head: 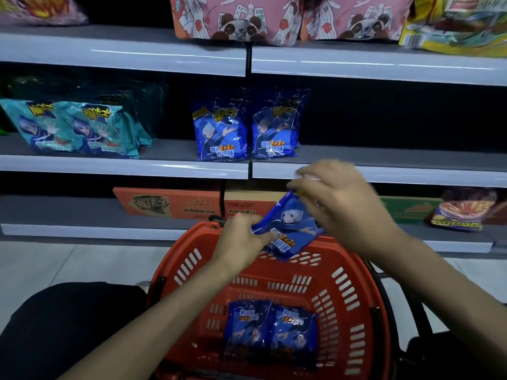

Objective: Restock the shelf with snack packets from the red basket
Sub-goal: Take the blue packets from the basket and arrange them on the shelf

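A blue snack packet (pixel 288 224) hangs tilted above the far rim of the red basket (pixel 354 303). My left hand (pixel 242 241) pinches its lower left edge. My right hand (pixel 338 196) grips its top right corner, just below the middle shelf (pixel 411 175). Two more blue packets (pixel 270 331) lie side by side on the basket floor. On the middle shelf two matching blue packets (pixel 245 130) stand upright next to each other.
Teal packets (pixel 74 128) lean at the left of the middle shelf. Pink panda bags (pixel 238 19) and a yellow bag (pixel 455 23) fill the top shelf. Cardboard boxes (pixel 170 202) and a purple packet (pixel 458 215) sit on the bottom shelf.
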